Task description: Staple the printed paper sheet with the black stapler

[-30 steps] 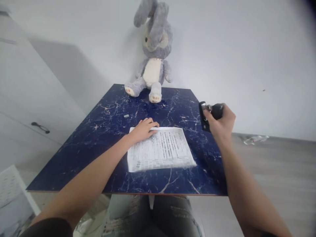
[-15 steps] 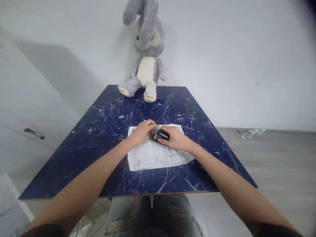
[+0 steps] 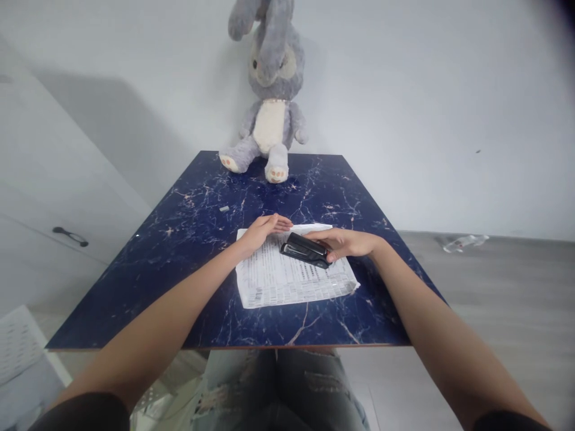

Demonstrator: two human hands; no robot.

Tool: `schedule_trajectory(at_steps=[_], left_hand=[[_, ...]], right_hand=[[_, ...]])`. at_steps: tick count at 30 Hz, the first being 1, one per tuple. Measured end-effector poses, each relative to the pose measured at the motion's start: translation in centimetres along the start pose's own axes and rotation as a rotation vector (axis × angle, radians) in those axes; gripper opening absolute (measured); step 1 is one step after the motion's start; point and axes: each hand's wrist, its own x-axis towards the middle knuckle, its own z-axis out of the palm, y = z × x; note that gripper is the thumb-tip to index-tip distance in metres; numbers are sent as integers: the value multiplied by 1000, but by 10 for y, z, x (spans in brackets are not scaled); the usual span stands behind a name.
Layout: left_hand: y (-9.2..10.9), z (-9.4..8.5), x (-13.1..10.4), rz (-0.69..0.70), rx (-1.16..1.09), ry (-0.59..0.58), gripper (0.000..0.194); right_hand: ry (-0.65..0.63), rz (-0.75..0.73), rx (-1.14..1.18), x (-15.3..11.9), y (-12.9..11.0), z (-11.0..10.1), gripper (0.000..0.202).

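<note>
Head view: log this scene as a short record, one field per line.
Left hand: open, at the far left part of the paper, left hand at
Right hand: fingers and thumb at the right end of the stapler, right hand at
Stapler: black, over the paper
Paper: printed sheet on the blue table
Back of table: grey plush rabbit, seated
Beyond left hand: small pale piece
</note>
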Motion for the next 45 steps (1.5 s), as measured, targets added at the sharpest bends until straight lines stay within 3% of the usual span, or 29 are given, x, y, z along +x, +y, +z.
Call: schedule_trajectory(at_steps=[5, 8, 15, 20, 23, 27, 32, 34, 36, 38, 40, 42, 45], left_hand=[[1, 0, 0, -31, -38, 15, 51], [2, 1, 1, -35, -64, 22, 52], [4, -3, 1, -17, -193, 65, 55], [10, -9, -2, -115, -412, 68, 55], [12, -12, -2, -219, -490, -9, 57], [10, -15, -1, -212, -445, -44, 46], [6, -19, 1, -184, -449, 0, 24], [6, -20, 3, -132, -424, 25, 17], [7, -22, 5, -47, -408, 154, 14], [10, -24, 7, 65, -414, 345, 16], [14, -25, 7, 162, -422, 467, 17], [17, -24, 6, 210, -405, 488, 16], [18, -19, 4, 202, -327, 432, 15]], right_hand=[[43, 37, -103, -1, -10, 5, 64], [59, -13, -257, 7, -17, 12, 63], [337, -118, -680, 37, -17, 41, 52], [637, -125, -1103, 41, -11, 50, 66], [578, -102, -1388, 43, -8, 51, 60], [512, -89, -1526, 45, -11, 53, 54], [670, -44, -1464, 46, -14, 54, 64], [778, -60, -1304, 43, -14, 50, 65], [839, -69, -1058, 40, -15, 45, 55], [781, -27, -830, 37, -16, 41, 37], [639, 32, -702, 35, -17, 39, 23], [527, 52, -655, 36, -18, 41, 20], [492, 50, -647, 40, -17, 45, 24]])
